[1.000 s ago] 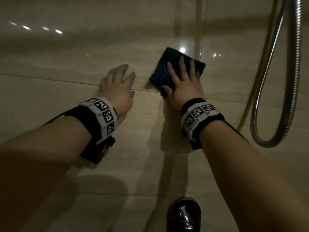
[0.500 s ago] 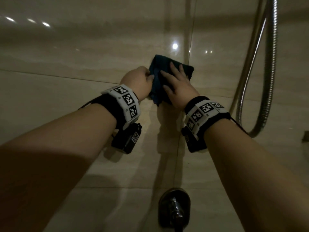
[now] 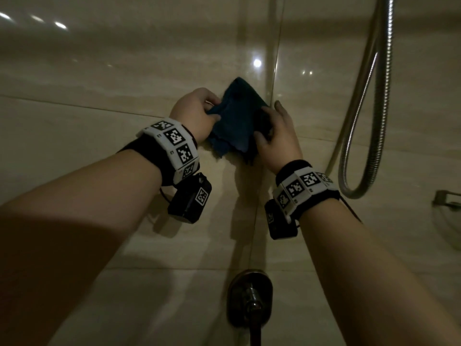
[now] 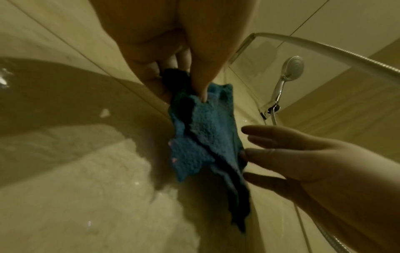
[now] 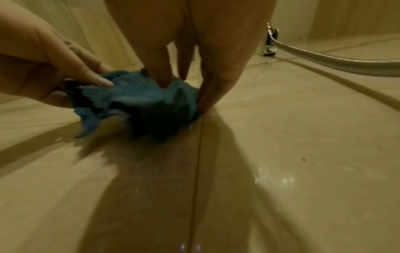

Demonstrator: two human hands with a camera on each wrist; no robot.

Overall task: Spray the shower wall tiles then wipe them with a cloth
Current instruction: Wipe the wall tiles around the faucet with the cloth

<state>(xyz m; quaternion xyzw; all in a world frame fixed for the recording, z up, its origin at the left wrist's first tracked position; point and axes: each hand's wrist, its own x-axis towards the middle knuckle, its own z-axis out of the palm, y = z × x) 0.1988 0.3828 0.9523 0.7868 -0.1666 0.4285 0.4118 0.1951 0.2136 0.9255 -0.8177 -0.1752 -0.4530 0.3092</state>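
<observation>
A dark teal cloth point(image 3: 237, 121) lies bunched against the beige shower wall tiles point(image 3: 112, 71), beside a vertical grout line. My left hand point(image 3: 197, 113) pinches the cloth's left edge between thumb and fingers. My right hand point(image 3: 274, 131) touches its right side with fairly straight fingers. In the left wrist view the cloth point(image 4: 205, 137) hangs folded from my left hand point(image 4: 194, 82), and the right hand point(image 4: 292, 154) reaches its edge with extended fingertips. In the right wrist view the right hand point(image 5: 190, 77) presses on the cloth point(image 5: 138, 102) while the left hand point(image 5: 54, 68) holds its far end. No spray bottle is visible.
A metal shower hose point(image 3: 379, 121) loops down the wall to the right. A round tap fitting point(image 3: 249, 295) sticks out below my hands. A small metal shelf edge point(image 3: 446, 199) shows at far right. The shower head point(image 4: 292, 68) hangs in its holder.
My left hand has left the bare tile, moved right and taken hold of the cloth's left edge. The right hand has gone from lying flat on the cloth to touching its right side.
</observation>
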